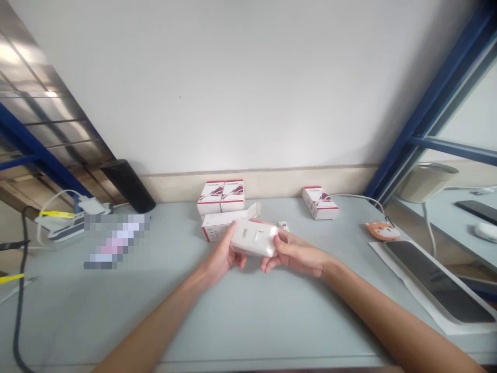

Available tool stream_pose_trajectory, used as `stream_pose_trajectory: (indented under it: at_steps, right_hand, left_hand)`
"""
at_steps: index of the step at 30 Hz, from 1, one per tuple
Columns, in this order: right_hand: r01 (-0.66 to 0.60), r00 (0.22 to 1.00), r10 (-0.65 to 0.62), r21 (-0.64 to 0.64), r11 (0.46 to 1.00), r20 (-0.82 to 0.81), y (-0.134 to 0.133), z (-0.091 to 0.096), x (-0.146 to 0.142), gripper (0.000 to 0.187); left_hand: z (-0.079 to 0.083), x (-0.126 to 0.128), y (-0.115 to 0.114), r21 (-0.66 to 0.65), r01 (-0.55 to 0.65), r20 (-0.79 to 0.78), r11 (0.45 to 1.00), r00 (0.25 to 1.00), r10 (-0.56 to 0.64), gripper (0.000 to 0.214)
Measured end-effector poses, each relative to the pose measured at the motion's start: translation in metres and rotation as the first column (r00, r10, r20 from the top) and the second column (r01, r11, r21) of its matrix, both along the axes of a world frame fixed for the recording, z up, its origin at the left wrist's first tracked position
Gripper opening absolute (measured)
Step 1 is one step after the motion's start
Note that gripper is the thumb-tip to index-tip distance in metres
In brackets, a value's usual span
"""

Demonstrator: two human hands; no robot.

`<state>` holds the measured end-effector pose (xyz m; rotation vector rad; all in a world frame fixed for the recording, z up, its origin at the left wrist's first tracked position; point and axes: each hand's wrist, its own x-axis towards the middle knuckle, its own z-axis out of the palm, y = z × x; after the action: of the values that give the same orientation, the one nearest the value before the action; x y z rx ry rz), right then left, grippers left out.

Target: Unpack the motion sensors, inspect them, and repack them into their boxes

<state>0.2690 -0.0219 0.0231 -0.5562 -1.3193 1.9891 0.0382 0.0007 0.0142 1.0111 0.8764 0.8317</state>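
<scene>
A flat white device with rounded corners, which looks wrapped in clear film, is held above the table between both my hands. My left hand grips its left end. At the right end, my right hand has its thumb on the top face and fingers beneath. Just behind the device lies a white-and-red carton with an end flap standing open; the device and my left hand hide part of it. A small white piece lies beyond my right hand, too small to identify.
Two white-and-red cartons stand near the wall, another carton to their right. An orange animal-faced object and a dark-topped slab lie right. A black cylinder, power strip, black cable and pixelated item are left.
</scene>
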Motion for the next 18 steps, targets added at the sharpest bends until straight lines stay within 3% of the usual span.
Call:
stream_pose_trajectory:
  at_steps: [7, 18]
  right_hand:
    - [0.004, 1.0, -0.004, 0.023, 1.0, -0.008, 0.001, -0.002, 0.001, 0.083]
    - [0.028, 1.0, -0.027, 0.032, 0.999, -0.006, 0.001, -0.007, 0.001, 0.077]
  left_hand:
    - [-0.014, -0.002, 0.008, 0.061, 0.031, -0.022, 0.998, 0.999, -0.029, 0.072]
    - [-0.008, -0.001, 0.003, 0.055, 0.047, 0.004, 0.997, 0.999, -0.047, 0.072]
